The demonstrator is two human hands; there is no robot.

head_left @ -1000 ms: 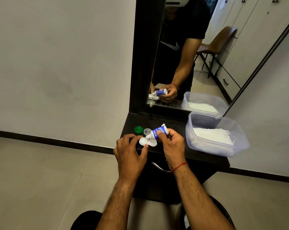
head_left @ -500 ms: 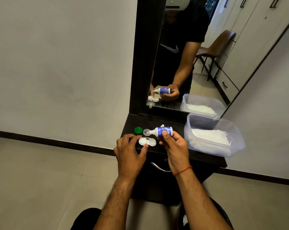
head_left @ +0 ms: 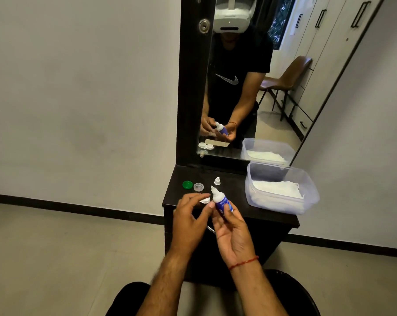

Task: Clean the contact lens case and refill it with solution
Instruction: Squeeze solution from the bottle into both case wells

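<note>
My right hand (head_left: 232, 233) holds a small white solution bottle (head_left: 221, 200) with a blue label, nozzle tilted up and to the left, cap off. My left hand (head_left: 189, 218) hovers just left of the bottle with fingers apart, its thumb near the bottle's side, holding nothing. The white contact lens case (head_left: 205, 199) lies on the dark dresser top (head_left: 234, 206), mostly hidden behind my left fingers. A green case lid (head_left: 187, 184) and a clear case lid (head_left: 198, 186) lie behind it. The bottle's white cap (head_left: 217, 180) stands further back.
A clear plastic tub (head_left: 281, 188) with white tissues sits at the right of the dresser top. A tall mirror (head_left: 250, 76) stands behind, reflecting a person, a chair and cupboards. The floor drops away left of the narrow dresser.
My right hand lifted the bottle away from the case and turned its nozzle upward. My left hand let go of the case and rose toward the bottle.
</note>
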